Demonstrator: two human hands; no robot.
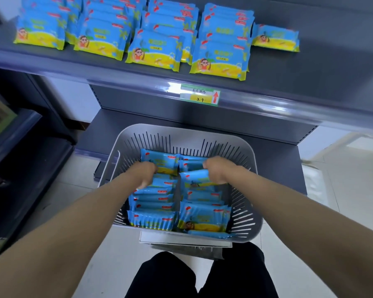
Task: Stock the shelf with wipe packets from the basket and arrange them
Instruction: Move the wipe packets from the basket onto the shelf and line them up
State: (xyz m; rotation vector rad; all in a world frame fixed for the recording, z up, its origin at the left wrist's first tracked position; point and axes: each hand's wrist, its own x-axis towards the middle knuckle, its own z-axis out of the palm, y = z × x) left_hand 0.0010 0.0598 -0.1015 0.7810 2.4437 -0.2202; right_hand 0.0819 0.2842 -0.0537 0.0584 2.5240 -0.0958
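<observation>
Left hand (145, 172) and right hand (216, 169) each clutch wipe packets (195, 177) in the basket (249, 236); overfull grips could spill some before the shelf (310, 67).

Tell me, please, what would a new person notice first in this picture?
First, the bright blue and yellow packets in rows on the grey shelf at the top. Next, the grey basket in the middle, full of the same packets, with the left hand and the right hand both reaching into it. A price tag sits on the shelf edge.
</observation>
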